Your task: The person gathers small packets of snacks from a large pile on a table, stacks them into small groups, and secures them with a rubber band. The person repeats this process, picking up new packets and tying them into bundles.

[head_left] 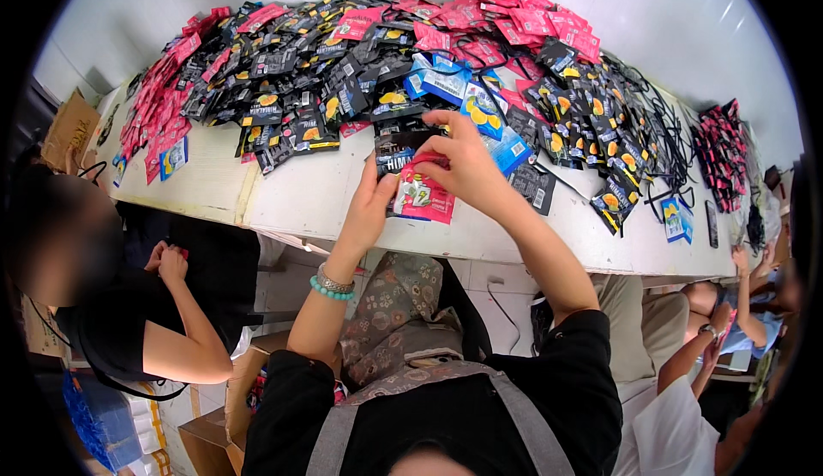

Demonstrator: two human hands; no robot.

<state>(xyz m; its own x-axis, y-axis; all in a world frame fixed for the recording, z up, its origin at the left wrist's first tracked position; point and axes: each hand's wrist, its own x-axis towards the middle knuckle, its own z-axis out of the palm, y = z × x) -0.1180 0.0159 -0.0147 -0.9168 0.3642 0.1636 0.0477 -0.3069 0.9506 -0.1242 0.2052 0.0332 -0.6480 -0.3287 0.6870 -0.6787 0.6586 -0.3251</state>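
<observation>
My left hand (370, 197) grips the left side of a pink pouch (429, 200) and a black pouch (393, 148) that shows just above it, over the table's front part. My right hand (459, 167) reaches across from the right, its curled fingers pinching the top of the pink pouch and partly hiding it. Just beyond my fingers are blue pouches with lemon pictures (484, 114), and a dark grey pouch (533, 191) lies to the right.
Heaped black and pink pouches (283, 73) cover the white table (300, 193), with black straps (656, 141) and a phone (711, 223) at right. An open cardboard box (206, 437) stands below left. Co-workers sit left (184, 339) and right (677, 429).
</observation>
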